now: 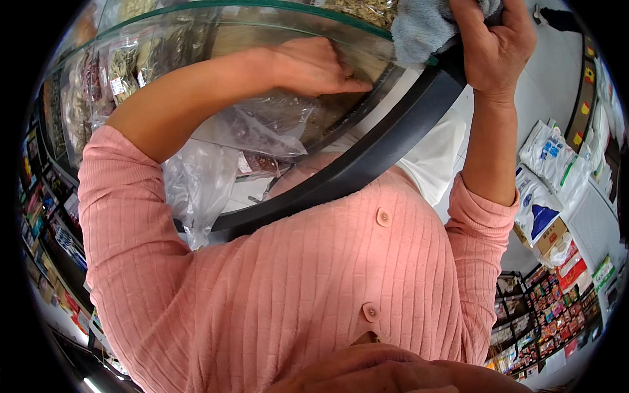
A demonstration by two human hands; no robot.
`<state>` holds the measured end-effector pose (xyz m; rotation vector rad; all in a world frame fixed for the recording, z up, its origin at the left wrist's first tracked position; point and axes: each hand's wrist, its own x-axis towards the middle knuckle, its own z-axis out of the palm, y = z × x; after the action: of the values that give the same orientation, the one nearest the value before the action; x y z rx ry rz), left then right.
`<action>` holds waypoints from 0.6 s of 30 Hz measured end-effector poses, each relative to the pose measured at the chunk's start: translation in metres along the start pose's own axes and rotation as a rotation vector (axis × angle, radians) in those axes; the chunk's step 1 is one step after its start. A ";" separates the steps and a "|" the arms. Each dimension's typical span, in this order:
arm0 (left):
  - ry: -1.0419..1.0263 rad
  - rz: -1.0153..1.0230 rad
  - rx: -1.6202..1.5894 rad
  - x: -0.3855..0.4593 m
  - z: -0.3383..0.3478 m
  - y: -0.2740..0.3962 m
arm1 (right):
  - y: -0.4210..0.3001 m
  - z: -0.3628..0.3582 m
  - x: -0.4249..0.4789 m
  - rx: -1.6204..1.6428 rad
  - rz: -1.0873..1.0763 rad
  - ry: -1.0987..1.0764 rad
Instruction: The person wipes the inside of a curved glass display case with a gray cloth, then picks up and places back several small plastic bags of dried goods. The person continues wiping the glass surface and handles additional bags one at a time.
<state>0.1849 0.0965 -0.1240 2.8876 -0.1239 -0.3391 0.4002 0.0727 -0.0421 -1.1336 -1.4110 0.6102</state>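
Observation:
My left hand [314, 69] reaches low into a glass display case, its index finger stretched out by the dark inner edge; its other fingers are curled, and I see nothing held. My right hand [501, 49] grips a grey plush cloth [422, 32] at the upper right corner of the case, where the glass pane [295, 12] meets a thick black frame [388, 142]. Clear plastic bags [206, 172] lie under and beside my left forearm. A bag of dark red dried goods [260, 163] shows beneath them.
Labelled bags of dried goods [123, 69] stand in the case at left. Loose dried pieces [363, 11] lie beyond the top pane. To the right, printed white packages [548, 152] are stacked by a cardboard box [551, 236]. Stocked shelves [560, 314] stand lower right. A person's foot [540, 15] shows upper right.

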 end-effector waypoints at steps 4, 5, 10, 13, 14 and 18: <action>-0.046 -0.049 -0.015 -0.002 -0.010 0.000 | 0.006 -0.003 0.001 -0.059 -0.110 -0.034; -0.026 -0.053 0.014 -0.004 -0.010 -0.001 | 0.006 -0.004 0.001 -0.061 -0.115 -0.022; 0.135 -0.241 -0.112 -0.027 0.000 -0.003 | 0.005 -0.003 0.002 -0.075 -0.108 -0.027; 0.182 -0.434 -0.138 -0.027 -0.004 0.000 | 0.004 -0.003 0.002 -0.118 -0.176 -0.009; 0.184 -0.422 -0.166 -0.024 -0.001 0.001 | 0.006 -0.003 0.002 -0.091 -0.172 0.002; 0.204 -0.447 -0.229 -0.014 0.018 0.007 | 0.008 -0.001 0.004 -0.087 -0.147 -0.032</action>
<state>0.1662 0.0870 -0.1363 2.6747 0.5628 -0.1184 0.4036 0.0796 -0.0472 -1.0806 -1.5457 0.4680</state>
